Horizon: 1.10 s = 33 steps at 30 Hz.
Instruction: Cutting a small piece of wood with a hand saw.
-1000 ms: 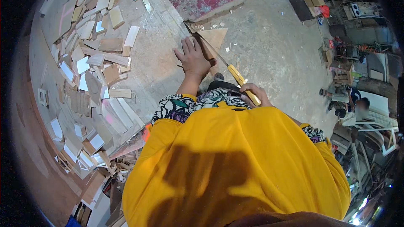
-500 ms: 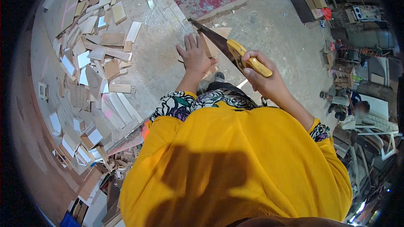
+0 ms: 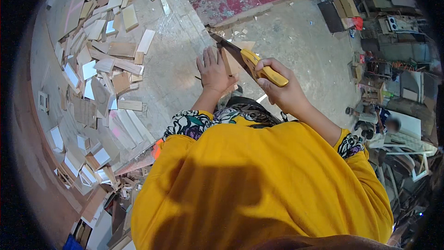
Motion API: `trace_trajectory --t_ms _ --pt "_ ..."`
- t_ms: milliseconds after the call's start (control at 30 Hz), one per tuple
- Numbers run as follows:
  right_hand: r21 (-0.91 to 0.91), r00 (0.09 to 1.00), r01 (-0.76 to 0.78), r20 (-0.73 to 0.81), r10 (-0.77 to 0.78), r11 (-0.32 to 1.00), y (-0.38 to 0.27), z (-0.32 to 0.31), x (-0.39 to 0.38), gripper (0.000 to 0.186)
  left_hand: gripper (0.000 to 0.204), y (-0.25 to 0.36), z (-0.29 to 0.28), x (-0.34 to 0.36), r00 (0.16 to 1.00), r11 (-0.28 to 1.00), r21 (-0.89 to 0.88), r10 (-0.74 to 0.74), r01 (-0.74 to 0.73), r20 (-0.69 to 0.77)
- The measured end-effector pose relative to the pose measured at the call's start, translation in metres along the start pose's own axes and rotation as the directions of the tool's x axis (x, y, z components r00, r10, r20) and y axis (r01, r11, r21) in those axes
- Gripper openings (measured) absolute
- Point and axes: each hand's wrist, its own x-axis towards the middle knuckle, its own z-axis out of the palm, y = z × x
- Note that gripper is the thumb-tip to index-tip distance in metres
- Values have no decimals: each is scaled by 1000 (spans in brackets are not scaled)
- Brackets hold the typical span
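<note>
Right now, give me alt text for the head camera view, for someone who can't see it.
Right hand gripping a yellow-handled saw at the edge of a work surface, where the left hand lies palm down beside a brown wood piece. Wood offcuts lie piled on the surface's left part.

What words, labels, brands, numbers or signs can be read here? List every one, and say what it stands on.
None can be read.
Saw: no lettering can be made out on handle or blade.
Scattered wood pieces: no readable text.
Pale planks: a pink patch, no legible word or number.
Brown box-like things: too small and blurred to tell whether they bear any print.
</note>
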Motion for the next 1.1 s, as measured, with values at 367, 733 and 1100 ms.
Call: trace_trajectory --t_ms 367,733,1100 --pt "-198 966 259 36 -257 945 58 9 -28 30 105 4 1 2 1000 994 109 -25 26 -5" --pt "-170 922 388 91 -378 906 160 12 -36 23 77 0 13 3 998 996 80 -37 40 -46" --pt "-194 946 308 -38 -321 931 156 30 -39 27 54 -6 19 1 975 995 40 93 -87 -200"
